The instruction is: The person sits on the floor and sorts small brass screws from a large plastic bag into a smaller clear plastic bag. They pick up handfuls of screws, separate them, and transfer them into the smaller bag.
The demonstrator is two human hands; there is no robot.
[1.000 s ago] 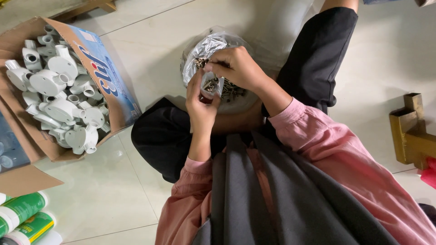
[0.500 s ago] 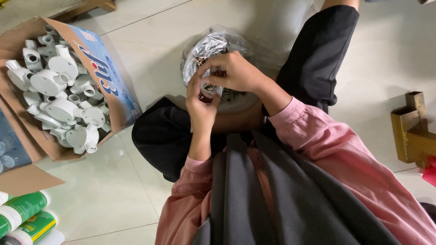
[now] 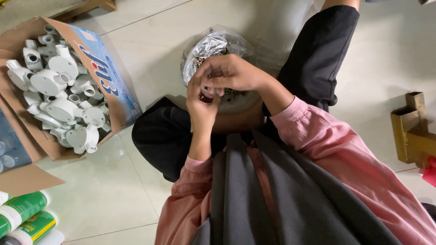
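Pale tiled floor, person seated cross-legged. Both hands meet over a clear plastic bag of small metal bits [image 3: 213,47], just far of the lap. Left hand [image 3: 202,102] is curled around a small white fitting [image 3: 210,92] from the near side; right hand [image 3: 234,72] pinches at it from the far side, fingertips pressed together. Fitting's long axis can't be told. Cardboard box of white fittings [image 3: 59,86] sits well apart, left.

Cardboard box [image 3: 116,97] crowds left; tiled floor [image 3: 150,50] seemingly open.
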